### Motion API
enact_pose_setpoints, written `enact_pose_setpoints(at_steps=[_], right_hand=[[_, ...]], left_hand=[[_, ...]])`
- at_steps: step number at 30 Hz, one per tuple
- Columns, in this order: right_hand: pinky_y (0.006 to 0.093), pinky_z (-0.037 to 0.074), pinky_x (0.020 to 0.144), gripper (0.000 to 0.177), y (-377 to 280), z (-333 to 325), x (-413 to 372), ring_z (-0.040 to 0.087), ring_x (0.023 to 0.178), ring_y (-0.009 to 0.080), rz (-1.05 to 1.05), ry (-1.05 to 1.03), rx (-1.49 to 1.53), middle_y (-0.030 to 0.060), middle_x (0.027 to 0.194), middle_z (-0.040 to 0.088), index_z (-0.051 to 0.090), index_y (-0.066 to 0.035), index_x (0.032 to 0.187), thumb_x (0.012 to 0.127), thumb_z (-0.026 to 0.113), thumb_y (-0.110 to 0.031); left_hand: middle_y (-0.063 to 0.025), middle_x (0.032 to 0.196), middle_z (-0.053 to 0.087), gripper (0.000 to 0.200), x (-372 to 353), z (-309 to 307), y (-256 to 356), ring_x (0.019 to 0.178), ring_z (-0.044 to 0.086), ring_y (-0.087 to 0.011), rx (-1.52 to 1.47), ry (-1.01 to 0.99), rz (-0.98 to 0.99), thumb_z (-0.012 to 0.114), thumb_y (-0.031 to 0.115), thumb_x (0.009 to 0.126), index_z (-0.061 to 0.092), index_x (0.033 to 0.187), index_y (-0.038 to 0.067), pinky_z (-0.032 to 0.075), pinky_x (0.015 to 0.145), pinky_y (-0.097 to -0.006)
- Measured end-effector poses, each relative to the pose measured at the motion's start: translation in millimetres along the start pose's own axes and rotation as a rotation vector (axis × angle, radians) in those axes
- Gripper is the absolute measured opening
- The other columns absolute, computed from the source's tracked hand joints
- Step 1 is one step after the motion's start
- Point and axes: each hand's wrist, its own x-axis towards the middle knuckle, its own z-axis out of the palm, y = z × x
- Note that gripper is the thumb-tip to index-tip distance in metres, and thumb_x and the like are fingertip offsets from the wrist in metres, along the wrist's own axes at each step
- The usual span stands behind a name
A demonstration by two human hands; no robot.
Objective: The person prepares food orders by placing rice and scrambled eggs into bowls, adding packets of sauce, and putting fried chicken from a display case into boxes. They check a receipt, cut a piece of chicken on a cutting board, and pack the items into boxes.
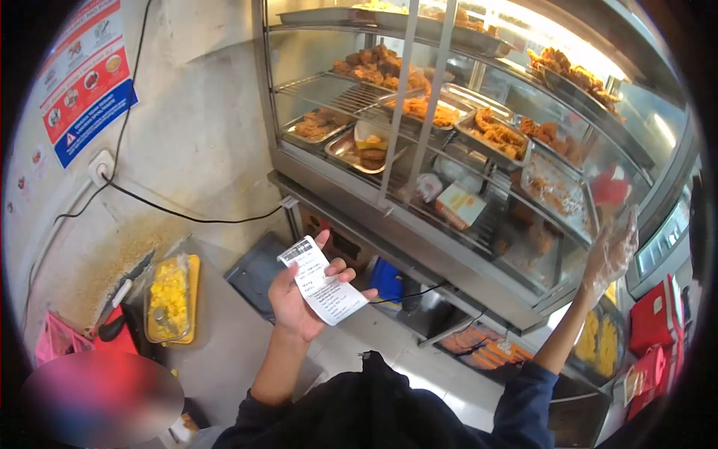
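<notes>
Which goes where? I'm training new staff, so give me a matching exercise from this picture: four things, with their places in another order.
Things:
1 receipt
2 glove
3 poster
4 fried chicken

Places:
A on the wall
B in the display case
C in the left hand
D on the right hand

Pairs: 1-C, 2-D, 3-A, 4-B

A strong fisheye bends the warming cabinet [419, 224] and wall [194, 127] into curves, and the corners fall to black. The brightest light is a lamp strip [553, 37] inside the cabinet's top, blown out white, with pale glare on its glass front [553, 224]. The receipt [321, 288] is evenly lit, its print too soft to read. A smeared oval [101, 396] blurs the lower left.
</notes>
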Motion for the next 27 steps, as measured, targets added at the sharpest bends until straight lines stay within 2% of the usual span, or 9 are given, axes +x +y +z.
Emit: enact_pose_setpoints(at_steps=[1, 6, 9, 12, 18, 20, 23, 25, 27], right_hand=[[0.0363, 0.043, 0.087, 0.045, 2, 2, 0, 0.053, 0.104, 0.0276, -0.006, 0.011, 0.000, 0.0080, 0.121, 0.053, 0.045, -0.013, 0.126, 0.083, 0.057, -0.022], [0.0287, 0.046, 0.080, 0.036, 17, 11, -7, 0.058, 0.097, 0.0211, -0.022, 0.048, 0.105, 0.0090, 0.117, 0.056, 0.053, -0.010, 0.118, 0.082, 0.059, -0.009], [0.0261, 0.045, 0.080, 0.030, 6, 20, -21, 0.056, 0.094, 0.0137, 0.362, 0.005, 0.676, 0.0089, 0.106, 0.061, 0.056, 0.002, 0.112, 0.084, 0.059, -0.009], [0.0265, 0.045, 0.082, 0.030, -6, 17, -16, 0.055, 0.094, 0.0142, 0.512, 0.012, 0.869, 0.0106, 0.105, 0.060, 0.056, 0.004, 0.112, 0.083, 0.059, -0.005], [0.0284, 0.043, 0.084, 0.033, -9, 8, -4, 0.056, 0.094, 0.0165, 0.539, -0.108, 0.673, 0.0132, 0.104, 0.060, 0.059, 0.005, 0.107, 0.079, 0.062, -0.013], [0.0272, 0.046, 0.081, 0.032, -29, 1, 1, 0.058, 0.089, 0.0159, 0.601, -0.182, 0.864, 0.0116, 0.100, 0.062, 0.060, 0.003, 0.106, 0.075, 0.067, -0.004], [0.0242, 0.046, 0.075, 0.032, -44, 3, -4, 0.058, 0.083, 0.0136, 0.620, -0.231, 0.972, 0.0091, 0.096, 0.062, 0.061, 0.001, 0.106, 0.075, 0.067, -0.004], [0.0238, 0.045, 0.071, 0.033, -62, -3, 7, 0.056, 0.078, 0.0117, 0.683, -0.560, 1.229, 0.0061, 0.090, 0.061, 0.060, 0.001, 0.107, 0.075, 0.066, -0.007], [0.0246, 0.044, 0.070, 0.030, -74, 2, 9, 0.055, 0.078, 0.0117, 0.689, -0.671, 1.262, 0.0052, 0.087, 0.060, 0.062, 0.001, 0.102, 0.073, 0.067, -0.008]], left_hand=[[-0.0064, 0.083, 0.040, 0.073, 11, -2, -7, 0.084, 0.046, -0.0230, 0.029, -0.031, -0.025, 0.055, 0.024, 0.069, 0.025, 0.136, 0.024, 0.031, 0.090, -0.0681], [-0.0091, 0.086, 0.038, 0.080, 53, -3, -39, 0.081, 0.045, -0.0227, 0.041, 0.015, -0.103, 0.053, 0.020, 0.068, 0.018, 0.140, 0.023, 0.043, 0.079, -0.0646], [-0.0098, 0.087, 0.038, 0.079, 74, -4, -53, 0.080, 0.045, -0.0235, 0.023, 0.020, -0.150, 0.051, 0.018, 0.069, 0.017, 0.140, 0.024, 0.045, 0.078, -0.0639], [-0.0088, 0.089, 0.039, 0.079, 94, -8, -63, 0.086, 0.046, -0.0248, 0.013, -0.033, -0.221, 0.050, 0.018, 0.070, 0.016, 0.139, 0.030, 0.042, 0.082, -0.0646], [-0.0092, 0.089, 0.040, 0.080, 136, -10, -81, 0.084, 0.048, -0.0256, 0.029, -0.081, -0.351, 0.051, 0.019, 0.070, 0.013, 0.140, 0.032, 0.045, 0.079, -0.0628], [-0.0091, 0.088, 0.040, 0.081, 145, -14, -85, 0.077, 0.050, -0.0257, 0.189, -0.102, -0.295, 0.051, 0.019, 0.070, 0.012, 0.140, 0.034, 0.047, 0.075, -0.0618], [-0.0094, 0.092, 0.042, 0.081, 161, -23, -95, 0.072, 0.053, -0.0250, 0.386, -0.086, -0.243, 0.048, 0.019, 0.069, 0.012, 0.141, 0.023, 0.050, 0.073, -0.0540], [-0.0100, 0.102, 0.046, 0.079, 172, -31, -101, 0.082, 0.054, -0.0228, 0.578, -0.091, -0.163, 0.045, 0.020, 0.068, 0.017, 0.140, 0.007, 0.050, 0.076, -0.0433], [-0.0102, 0.108, 0.046, 0.076, 186, -48, -111, 0.088, 0.053, -0.0218, 0.703, -0.123, -0.102, 0.045, 0.020, 0.068, 0.021, 0.138, 0.004, 0.046, 0.082, -0.0409]])
